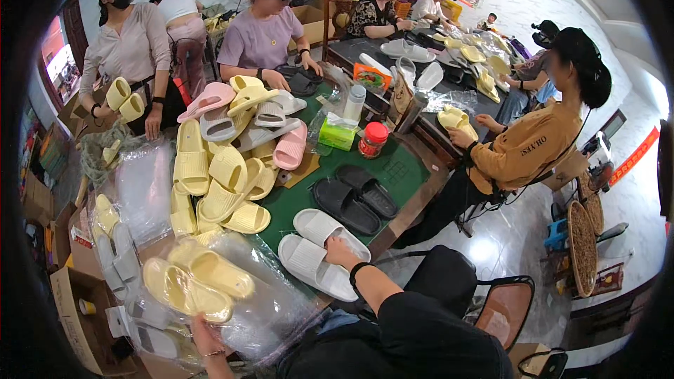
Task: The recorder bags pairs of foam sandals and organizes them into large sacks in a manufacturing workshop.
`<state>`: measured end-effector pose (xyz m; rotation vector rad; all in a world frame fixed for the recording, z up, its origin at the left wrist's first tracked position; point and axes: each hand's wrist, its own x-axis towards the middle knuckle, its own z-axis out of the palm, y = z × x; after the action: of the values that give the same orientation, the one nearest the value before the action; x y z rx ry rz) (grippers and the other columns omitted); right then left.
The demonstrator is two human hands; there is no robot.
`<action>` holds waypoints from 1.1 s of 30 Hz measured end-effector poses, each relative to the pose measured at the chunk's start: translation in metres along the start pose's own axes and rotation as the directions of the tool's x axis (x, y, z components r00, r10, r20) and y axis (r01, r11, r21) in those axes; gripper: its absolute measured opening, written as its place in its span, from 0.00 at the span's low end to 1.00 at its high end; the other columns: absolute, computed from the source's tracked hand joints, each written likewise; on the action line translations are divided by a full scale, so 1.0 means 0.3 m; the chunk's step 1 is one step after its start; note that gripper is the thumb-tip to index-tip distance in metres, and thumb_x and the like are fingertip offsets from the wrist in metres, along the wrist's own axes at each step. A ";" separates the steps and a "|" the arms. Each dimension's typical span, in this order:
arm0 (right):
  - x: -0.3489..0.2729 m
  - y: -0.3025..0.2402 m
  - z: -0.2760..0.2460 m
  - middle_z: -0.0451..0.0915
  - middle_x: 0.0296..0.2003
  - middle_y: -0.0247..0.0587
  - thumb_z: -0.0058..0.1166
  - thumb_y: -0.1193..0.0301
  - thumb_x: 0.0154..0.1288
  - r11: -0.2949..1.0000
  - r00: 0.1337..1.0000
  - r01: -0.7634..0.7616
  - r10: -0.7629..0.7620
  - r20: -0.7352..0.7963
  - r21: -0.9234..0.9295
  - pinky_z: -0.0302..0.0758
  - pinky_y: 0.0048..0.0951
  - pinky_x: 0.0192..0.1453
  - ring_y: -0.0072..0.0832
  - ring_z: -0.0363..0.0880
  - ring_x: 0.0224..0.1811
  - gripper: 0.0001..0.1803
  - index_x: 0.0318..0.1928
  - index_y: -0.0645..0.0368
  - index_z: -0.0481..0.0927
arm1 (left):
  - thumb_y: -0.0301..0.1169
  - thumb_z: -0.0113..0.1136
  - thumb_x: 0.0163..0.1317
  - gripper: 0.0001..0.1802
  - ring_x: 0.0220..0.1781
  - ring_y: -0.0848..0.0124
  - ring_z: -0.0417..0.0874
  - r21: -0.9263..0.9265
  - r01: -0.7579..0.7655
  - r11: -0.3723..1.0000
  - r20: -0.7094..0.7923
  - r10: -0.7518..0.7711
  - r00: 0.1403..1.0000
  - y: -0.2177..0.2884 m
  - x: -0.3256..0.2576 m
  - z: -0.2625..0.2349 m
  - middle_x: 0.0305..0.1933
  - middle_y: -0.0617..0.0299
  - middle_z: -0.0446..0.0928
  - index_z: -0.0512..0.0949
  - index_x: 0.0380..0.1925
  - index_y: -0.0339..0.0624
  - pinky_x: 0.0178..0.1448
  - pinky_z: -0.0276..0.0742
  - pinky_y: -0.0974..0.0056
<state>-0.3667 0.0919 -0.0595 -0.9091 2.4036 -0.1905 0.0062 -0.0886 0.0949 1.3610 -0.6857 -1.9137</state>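
My left hand (206, 338) is at the lower edge of a pair of pale yellow slippers (188, 288) in a clear plastic bag (263, 319). Its thumb shows against the bag and the fingers look closed on it, partly hidden beneath. On the green table mat, a pair of light grey-white slippers (303, 258) lies side by side. My right hand (342, 253) reaches between their straps, fingers curled at the inner edges, with the fingertips partly hidden. Just beyond sits a pair of black slippers (357, 198).
A heap of yellow, pink and grey slippers (228, 168) covers the table's middle. Beyond it stand a red-lidded jar (373, 140) and a green box (337, 133). Clear bags (142, 186) lie at left, above an open carton (81, 309). Several people work around the tables.
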 end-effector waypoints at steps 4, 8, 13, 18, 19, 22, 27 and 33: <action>0.027 0.011 -0.026 0.62 0.50 0.48 0.49 0.68 0.48 0.997 0.994 -0.072 0.069 0.083 0.033 0.60 0.44 0.55 0.45 0.58 0.54 0.27 0.50 0.64 0.61 | 0.34 0.48 0.52 0.15 0.36 0.69 0.74 0.069 -0.185 0.980 0.067 0.181 0.981 0.155 0.125 0.017 0.39 0.60 0.72 0.68 0.39 0.39 0.38 0.72 0.65; -0.005 -0.015 -0.076 0.62 0.49 0.50 0.48 0.68 0.48 0.999 0.994 -0.043 0.042 0.105 0.007 0.61 0.43 0.55 0.45 0.59 0.54 0.26 0.49 0.64 0.61 | 0.40 0.48 0.54 0.17 0.31 0.69 0.74 -0.038 -0.173 0.984 0.124 0.177 0.976 0.296 0.389 -0.119 0.36 0.61 0.72 0.68 0.39 0.41 0.34 0.72 0.66; -0.020 -0.001 -0.085 0.64 0.46 0.54 0.53 0.64 0.47 0.996 0.997 -0.076 0.076 -0.003 0.054 0.62 0.39 0.54 0.46 0.61 0.52 0.28 0.46 0.68 0.63 | 0.41 0.48 0.54 0.15 0.24 0.71 0.74 -0.230 -0.063 0.971 0.090 0.085 0.992 0.237 0.795 -0.384 0.32 0.63 0.72 0.69 0.37 0.43 0.26 0.72 0.67; 0.014 0.031 -0.029 0.64 0.44 0.55 0.53 0.65 0.46 1.000 1.000 -0.015 0.015 -0.013 -0.001 0.63 0.40 0.52 0.47 0.62 0.50 0.26 0.44 0.67 0.64 | 0.41 0.42 0.56 0.20 0.42 0.64 0.74 -0.298 -0.061 0.953 -0.132 0.022 0.991 0.102 0.975 -0.374 0.43 0.57 0.72 0.69 0.43 0.40 0.46 0.69 0.61; 0.014 0.018 -0.020 0.64 0.44 0.55 0.53 0.65 0.45 0.998 0.997 0.056 -0.057 -0.044 -0.026 0.63 0.40 0.51 0.47 0.62 0.49 0.25 0.43 0.67 0.65 | 0.40 0.40 0.56 0.20 0.44 0.65 0.72 -0.211 -0.067 0.975 0.005 0.069 0.998 0.108 0.931 -0.433 0.45 0.57 0.71 0.68 0.43 0.38 0.48 0.68 0.63; 0.003 0.048 0.002 0.66 0.42 0.53 0.45 0.72 0.48 0.999 0.994 0.044 -0.046 -0.103 -0.028 0.65 0.41 0.50 0.46 0.64 0.47 0.18 0.42 0.64 0.64 | 0.39 0.41 0.56 0.20 0.48 0.65 0.70 -0.286 0.002 0.958 -0.072 -0.024 0.997 0.070 0.731 -0.183 0.47 0.57 0.70 0.69 0.42 0.37 0.52 0.65 0.64; -0.018 -0.002 0.022 0.66 0.41 0.49 0.51 0.73 0.44 0.985 0.975 0.151 -0.162 -0.154 -0.084 0.65 0.41 0.47 0.44 0.63 0.47 0.17 0.39 0.59 0.68 | 0.25 0.37 0.59 0.21 0.53 0.63 0.63 0.288 -0.330 0.899 -0.213 0.397 0.893 -0.230 0.341 -0.129 0.55 0.54 0.59 0.56 0.54 0.37 0.57 0.63 0.63; 0.000 0.093 0.098 0.70 0.38 0.45 0.48 0.80 0.37 0.967 0.813 0.253 -0.222 -0.538 -0.017 0.61 0.39 0.48 0.42 0.64 0.43 0.17 0.34 0.59 0.74 | 0.38 0.61 0.42 0.43 0.64 0.49 0.46 0.803 -0.594 -0.054 0.593 0.183 0.784 -0.456 0.002 0.026 0.61 0.46 0.49 0.51 0.58 0.39 0.65 0.43 0.54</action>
<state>-0.3665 0.1150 -0.0930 -1.2655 2.7562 -0.6889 -0.0320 -0.0026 -0.0048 1.1777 -2.6460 -0.9111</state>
